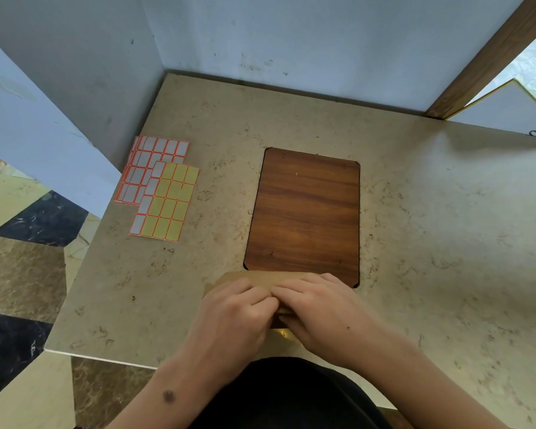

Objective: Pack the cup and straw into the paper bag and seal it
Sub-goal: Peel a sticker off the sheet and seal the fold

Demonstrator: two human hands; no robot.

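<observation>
A brown paper bag (260, 279) lies near the front edge of the beige table (430, 227), mostly hidden under my hands. My left hand (232, 317) rests on its left part with fingers curled onto the paper. My right hand (319, 308) covers its right part, fingertips meeting the left hand's at the bag's folded top. Both hands press or pinch the paper. The cup and straw are not visible. Two sticker sheets lie at the table's left: a yellow one (171, 202) on top of a white and orange one (152, 159).
A dark wooden board (305, 212) is set into the table just beyond the bag. White partition walls (260, 35) close off the back and left. A wooden post (489, 57) leans at the back right. The table's left edge drops to a tiled floor (22, 274).
</observation>
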